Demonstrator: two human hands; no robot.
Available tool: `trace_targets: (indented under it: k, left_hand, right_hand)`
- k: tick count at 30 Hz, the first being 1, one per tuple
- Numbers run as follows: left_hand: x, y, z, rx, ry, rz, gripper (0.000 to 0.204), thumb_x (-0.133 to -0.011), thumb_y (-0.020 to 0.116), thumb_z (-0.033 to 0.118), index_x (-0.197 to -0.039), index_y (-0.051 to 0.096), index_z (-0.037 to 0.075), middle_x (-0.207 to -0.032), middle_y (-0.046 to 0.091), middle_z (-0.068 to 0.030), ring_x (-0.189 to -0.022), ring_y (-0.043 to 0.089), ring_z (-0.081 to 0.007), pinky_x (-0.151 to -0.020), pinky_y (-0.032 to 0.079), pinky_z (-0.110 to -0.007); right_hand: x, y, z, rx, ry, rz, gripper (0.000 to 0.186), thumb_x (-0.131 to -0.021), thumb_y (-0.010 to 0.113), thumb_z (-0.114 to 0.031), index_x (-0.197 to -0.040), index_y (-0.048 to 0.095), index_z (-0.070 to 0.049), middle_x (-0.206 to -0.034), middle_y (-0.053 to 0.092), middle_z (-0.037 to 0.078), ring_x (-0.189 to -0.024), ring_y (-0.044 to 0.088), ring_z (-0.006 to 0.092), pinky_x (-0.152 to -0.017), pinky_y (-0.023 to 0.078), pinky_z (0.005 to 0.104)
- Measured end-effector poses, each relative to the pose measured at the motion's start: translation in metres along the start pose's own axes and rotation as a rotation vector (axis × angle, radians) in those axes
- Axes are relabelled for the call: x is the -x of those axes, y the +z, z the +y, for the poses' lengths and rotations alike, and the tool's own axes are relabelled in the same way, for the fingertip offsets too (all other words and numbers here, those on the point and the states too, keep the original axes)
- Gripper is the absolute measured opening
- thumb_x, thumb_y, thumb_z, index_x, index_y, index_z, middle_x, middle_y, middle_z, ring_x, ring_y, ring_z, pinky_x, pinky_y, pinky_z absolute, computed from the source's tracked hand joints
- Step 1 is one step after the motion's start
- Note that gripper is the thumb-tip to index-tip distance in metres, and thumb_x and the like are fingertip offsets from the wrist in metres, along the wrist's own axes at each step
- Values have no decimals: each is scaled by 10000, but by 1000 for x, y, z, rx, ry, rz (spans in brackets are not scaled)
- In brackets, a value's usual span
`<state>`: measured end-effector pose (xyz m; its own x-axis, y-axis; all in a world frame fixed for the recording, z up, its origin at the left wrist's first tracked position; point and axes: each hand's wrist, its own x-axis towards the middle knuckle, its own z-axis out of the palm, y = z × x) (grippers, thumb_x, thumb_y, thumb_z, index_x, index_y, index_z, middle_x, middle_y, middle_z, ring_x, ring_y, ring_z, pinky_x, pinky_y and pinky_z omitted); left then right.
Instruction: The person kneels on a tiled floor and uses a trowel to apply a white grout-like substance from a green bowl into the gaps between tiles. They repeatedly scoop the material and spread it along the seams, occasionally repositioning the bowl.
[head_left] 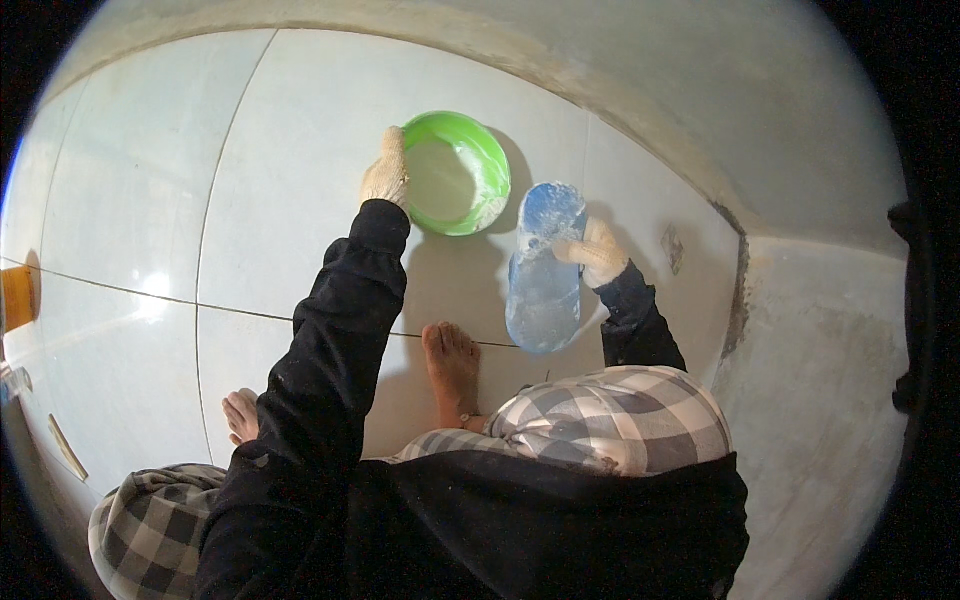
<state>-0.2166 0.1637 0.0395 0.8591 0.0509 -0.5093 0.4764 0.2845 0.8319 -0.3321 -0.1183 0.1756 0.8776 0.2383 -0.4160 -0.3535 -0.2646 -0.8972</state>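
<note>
1. Nearest is the black top (540,530), with checked trousers (650,410) just beyond.
2. The gloved right hand (598,253) clasps a blue waisted slab (545,300) (smeared white), thumb across its face.
3. The gloved left hand (384,178) curls onto the left rim of a green bowl (495,158) holding white material (440,182), over pale floor tiles (320,110).
</note>
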Motion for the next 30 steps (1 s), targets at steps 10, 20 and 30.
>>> trace_targets:
  k: [10, 20, 30]
  left_hand:
    - [34, -5, 5, 36, -67, -21, 757, -902, 448, 649, -1125, 649, -45, -1029, 683, -177, -940, 644, -263, -844, 486, -366]
    - [48, 2, 11, -287, 29, 31, 876, -884, 327, 734, -1089, 666, -47, -948, 673, -229, -961, 636, -339, -897, 455, -410]
    - [44, 2, 2, 152, -29, -36, 800, -872, 488, 682, -1086, 672, -67, -933, 693, -152, -876, 644, -230, -815, 486, -335]
  right_hand:
    - [2, 54, -33, 870, -340, 398, 378, -784, 736, -329, -1015, 662, -39, -913, 693, 182, -827, 673, 332, -736, 517, 404]
    - [-8, 28, -32, 880, 145, -170, 362, -691, 718, -334, -858, 677, -15, -839, 670, 214, -759, 647, 352, -715, 504, 413]
    - [30, -1, -37, 959, -148, 0, 443, -712, 805, -252, -1098, 699, -63, -1002, 715, 153, -843, 663, 305, -809, 523, 378]
